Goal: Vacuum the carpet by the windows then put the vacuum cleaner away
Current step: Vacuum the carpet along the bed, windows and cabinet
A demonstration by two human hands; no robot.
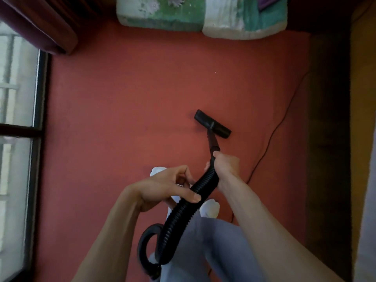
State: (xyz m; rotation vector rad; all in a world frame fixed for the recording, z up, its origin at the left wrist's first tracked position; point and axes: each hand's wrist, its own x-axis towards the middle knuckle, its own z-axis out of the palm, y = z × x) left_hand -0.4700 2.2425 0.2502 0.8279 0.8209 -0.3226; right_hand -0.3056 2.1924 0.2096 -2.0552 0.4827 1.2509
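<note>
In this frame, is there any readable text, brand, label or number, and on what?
None can be read.
Floor nozzle: plain black, no marking visible.
Hose: ribbed black, no print visible.
Patterned cushions: blurred shapes only, no letters.
Window: no sign or sticker visible.

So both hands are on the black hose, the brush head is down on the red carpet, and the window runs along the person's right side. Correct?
Not quite: the window runs along the person's left side, as the head view shows. The rest stands: the left hand and right hand each have a grip on the black hose, and the brush head is down on the red carpet.
</note>
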